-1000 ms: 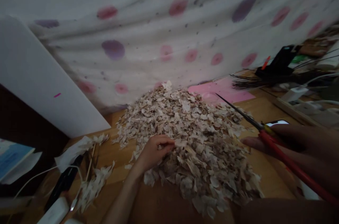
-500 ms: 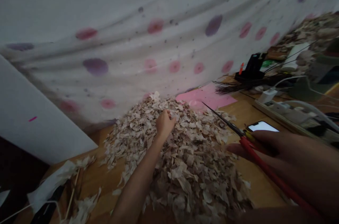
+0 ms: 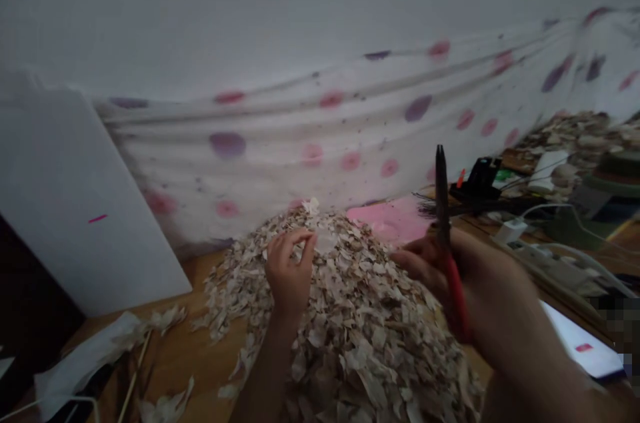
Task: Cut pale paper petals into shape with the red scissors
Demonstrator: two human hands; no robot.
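spotted sheet [image 3: 270, 176]: hung along the wall, at 12 o'clock from the pile.
white board [image 3: 125, 216]: stood at 10 o'clock, its edge slanted.
wooden table [image 3: 210, 336]: left partly uncovered at 8 o'clock, where pale scraps [image 3: 167, 406] are strewn.
pile [image 3: 370, 336]: heaped on the table, made up of dry, papery flakes.
pink sheet [image 3: 390, 221]: laid at 1 o'clock, partly hidden by the pile.
right hand [image 3: 483, 286]: seen at 3 o'clock; the red-handled scissors are gripped in it.
left hand [image 3: 290, 269]: placed at 11 o'clock, over the pile; a second ago it was held lower down the slope, and it has since been brought nearer the peak. a narrow pinch is made by thumb and fingers.
red-handled scissors [image 3: 442, 216]: swung from a slant toward 10 o'clock to nearly 12; the blades seem brought together (blur is shown here, so certainty is limited).
lit phone [image 3: 583, 343]: laid at 3 o'clock, just beside the right wrist.
pale flake [image 3: 327, 241]: held at the left fingertips, near the pile's peak. one piece is thus judged to be singled out; with the blades kept well apart from it, no cut is judged to be under way.
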